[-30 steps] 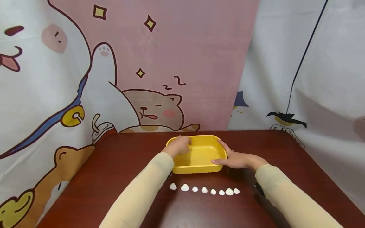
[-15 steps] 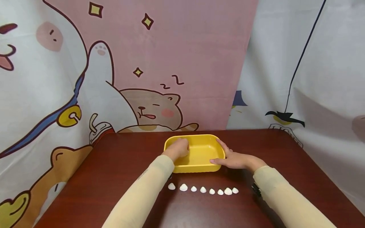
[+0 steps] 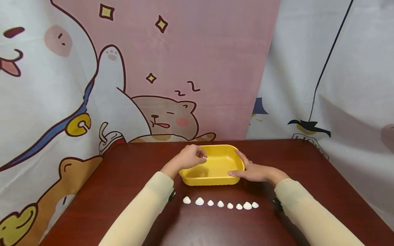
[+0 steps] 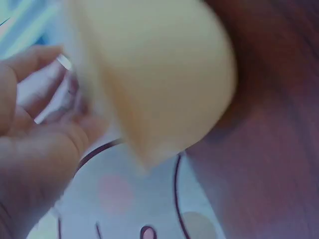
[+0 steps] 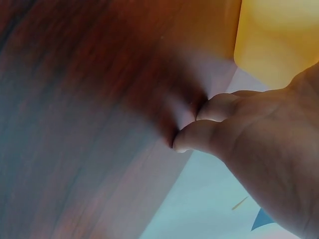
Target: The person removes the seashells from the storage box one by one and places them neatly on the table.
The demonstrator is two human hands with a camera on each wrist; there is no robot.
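A yellow plastic basin (image 3: 212,181) stands on the dark red-brown table. My left hand (image 3: 192,156) is raised over the basin's left end with bent fingers; in the left wrist view a small white shell (image 4: 65,62) shows at its fingertips, mostly hidden by the fingers and the basin wall. My right hand (image 3: 257,171) holds the basin's right end, thumb over the near rim and index finger along the far right corner. Its lower fingertips (image 5: 183,142) rest on the table in the right wrist view. Several white shells (image 3: 220,204) lie in a row in front of the basin.
The table (image 3: 138,157) ends at the back against a cartoon-printed cloth (image 3: 227,68). More white cloth (image 3: 363,85) hangs along the right side. The shell row lies between the two forearms, on the near side of the basin.
My left hand was low inside the basin's left part and has risen to rim height, its wrist shifting left. My right hand stays at the basin's right end. The shell row is unchanged.
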